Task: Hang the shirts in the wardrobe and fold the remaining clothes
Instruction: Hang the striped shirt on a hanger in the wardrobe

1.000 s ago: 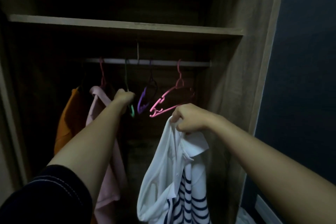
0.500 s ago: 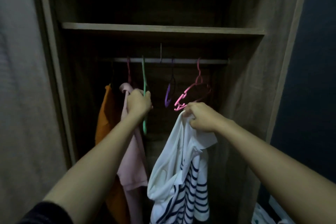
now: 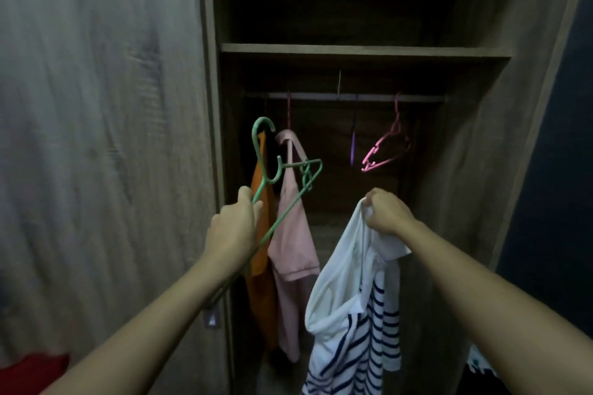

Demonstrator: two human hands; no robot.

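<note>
Hands grip one green hanger (image 3: 282,183), one striped shirt (image 3: 356,298); two shirts hang.

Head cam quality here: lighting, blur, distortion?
Head view: dim and underexposed, wardrobe interior nearly black above the shelf; wood door at left smeared by motion blur; wide-angle bends the frame edges; green hanger and striped shirt readable.

Two bare forearms enter the frame, one from 7 o'clock and one from 5 o'clock. No sleeve, watch, ring or bracelet shows on either. The left hand (image 3: 232,229) and the right hand (image 3: 386,213) are both ungloved. Fingernails appear short and unpainted.
</note>
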